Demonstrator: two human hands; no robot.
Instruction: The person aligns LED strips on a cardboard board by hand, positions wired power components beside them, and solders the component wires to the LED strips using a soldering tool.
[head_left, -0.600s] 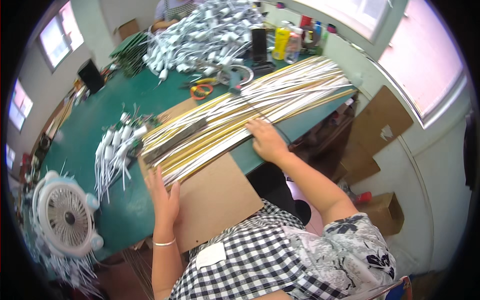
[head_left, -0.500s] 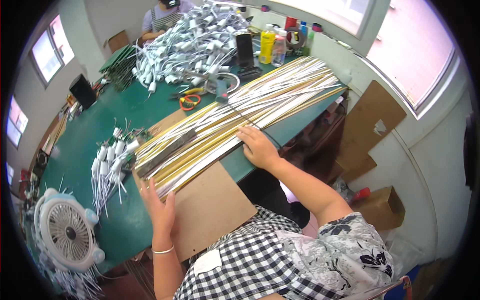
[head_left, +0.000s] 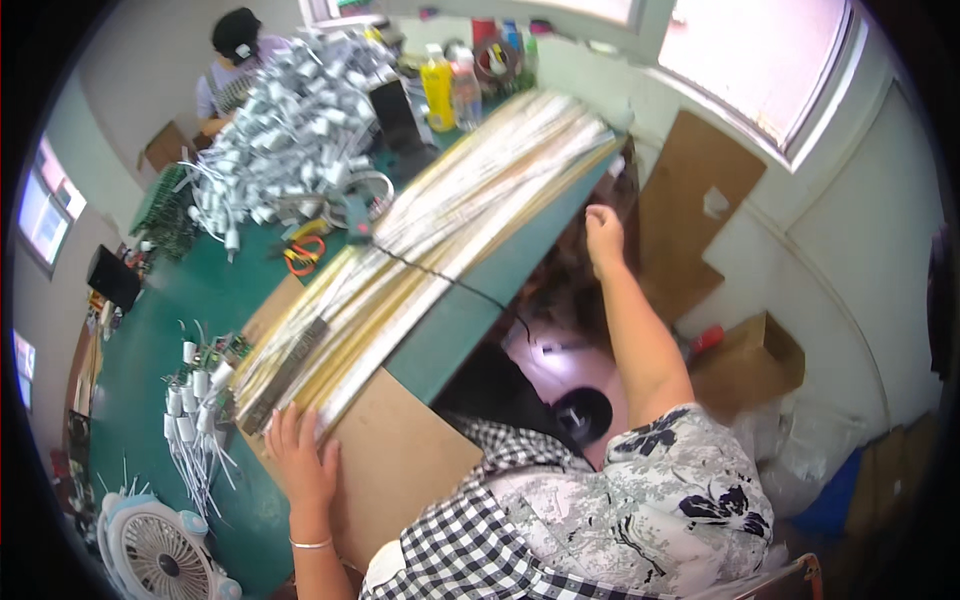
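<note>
My left hand lies with spread fingers against the near ends of a bundle of long thin white and yellow strips. Its wrist passes over a brown board at the table's near edge. A dark grey bar rests on the strips, just beyond those fingers. Away from the bundle, my right hand is raised past the table's right edge. Its fingers look bent, but blur hides whether anything is in them. A black cable crosses the strips and hangs over the edge.
White cylindrical pieces with wires form a big heap at the back; a smaller bunch lies left. Orange-handled pliers, bottles and a fan stand or lie around the green table. Another person sits behind the heap.
My right hand has left the strips and moved right, beyond the table's edge. My left hand stays at the strips' near ends. The whole view has swung to the right.
</note>
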